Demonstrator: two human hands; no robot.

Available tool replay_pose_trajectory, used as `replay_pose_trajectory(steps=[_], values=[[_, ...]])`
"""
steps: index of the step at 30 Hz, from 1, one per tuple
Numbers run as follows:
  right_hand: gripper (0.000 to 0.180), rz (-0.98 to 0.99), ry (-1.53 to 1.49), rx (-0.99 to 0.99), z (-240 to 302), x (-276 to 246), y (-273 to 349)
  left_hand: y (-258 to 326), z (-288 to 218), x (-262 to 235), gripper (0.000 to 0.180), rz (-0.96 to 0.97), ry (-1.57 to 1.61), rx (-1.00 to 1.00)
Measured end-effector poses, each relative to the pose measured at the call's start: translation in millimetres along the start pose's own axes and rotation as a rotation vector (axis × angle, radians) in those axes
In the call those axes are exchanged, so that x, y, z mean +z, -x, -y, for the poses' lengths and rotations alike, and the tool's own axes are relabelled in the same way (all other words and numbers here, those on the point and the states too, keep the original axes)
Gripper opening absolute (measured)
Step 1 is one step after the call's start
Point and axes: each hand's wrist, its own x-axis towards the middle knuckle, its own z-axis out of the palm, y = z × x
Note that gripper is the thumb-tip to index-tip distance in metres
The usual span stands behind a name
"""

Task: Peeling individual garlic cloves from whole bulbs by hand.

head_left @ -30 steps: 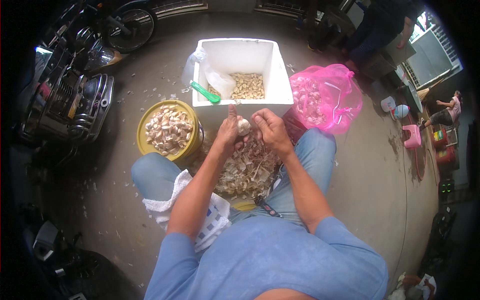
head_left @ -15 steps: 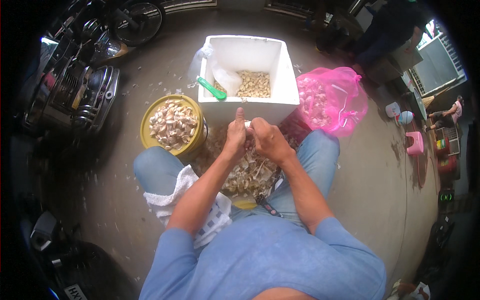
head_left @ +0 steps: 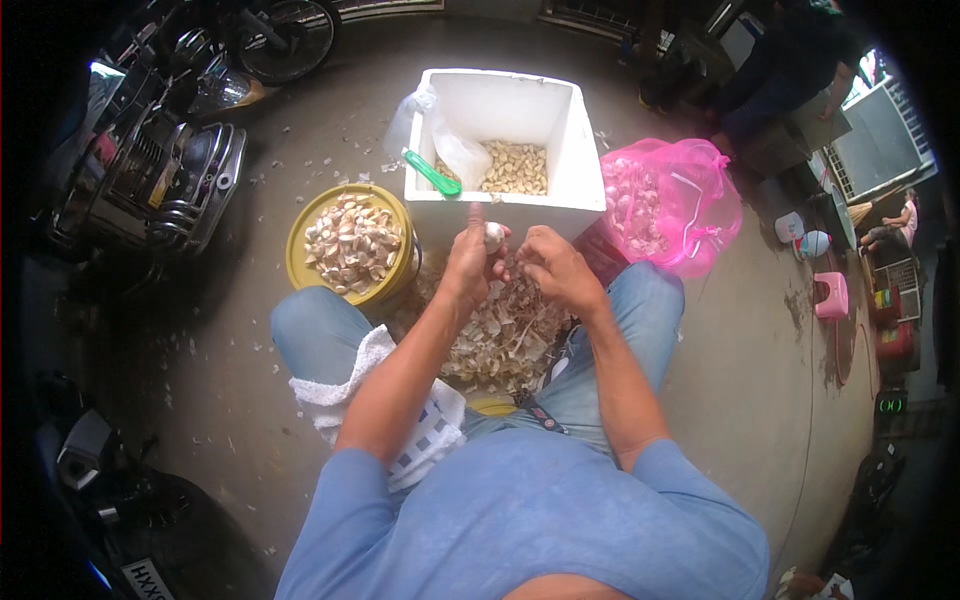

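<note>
My left hand (head_left: 470, 258), thumb up, is closed around a whitish garlic bulb (head_left: 494, 234). Just to its right and apart from it, my right hand (head_left: 558, 270) has its fingers curled in a pinch; whatever they hold is too small to make out. Below both hands lies a heap of papery garlic skins (head_left: 505, 335) between my knees. A white foam box (head_left: 510, 212) stands beyond them, with peeled garlic cloves (head_left: 515, 167) on its bottom. At the left, unpeeled cloves (head_left: 350, 245) are piled on a yellow bucket (head_left: 296, 262).
A green-handled tool (head_left: 432, 173) and a clear plastic bag (head_left: 455, 150) hang over the box's near left rim. Right of the box sits a pink mesh bag (head_left: 690, 215) of garlic. Motorcycles (head_left: 190, 190) stand at the left. A pink stool (head_left: 830, 295) and other people are at the right.
My right hand has drawn away from the left, to the right and slightly down, leaving a gap between them. The bulb in my left hand shows more now.
</note>
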Motion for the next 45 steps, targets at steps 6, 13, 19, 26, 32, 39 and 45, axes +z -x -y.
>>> replay_pose_trajectory(steps=[6,13,19,26,32,39,45], values=[[0.014,-0.013,-0.171,0.22,23.9,8.3,-6.6,-10.0,15.4,-3.1,0.064,0.008,-0.368,0.218],[0.018,-0.076,-0.36,0.247,-2.5,32.3,-6.3,-14.5,8.5,0.1,0.065,-0.005,-0.395,0.219],[0.017,-0.037,-0.657,0.418,15.5,23.7,-3.5,-5.9,-6.7,-8.0,0.064,-0.087,-0.107,0.098],[0.023,-0.142,-0.814,0.434,33.3,23.3,-9.5,-9.2,0.3,-2.1,0.06,-0.099,-0.53,0.41],[0.018,-0.072,-0.612,0.471,30.2,23.9,-9.5,-4.8,8.4,-0.1,0.06,-0.026,-0.572,0.454],[0.021,-0.102,-0.413,0.274,29.9,40.7,-5.7,-5.1,13.4,-5.8,0.06,-0.042,-0.021,0.066],[0.021,0.015,-0.105,0.187,42.3,30.7,2.7,-7.4,26.0,-9.6,0.058,-0.106,0.019,-0.003]])
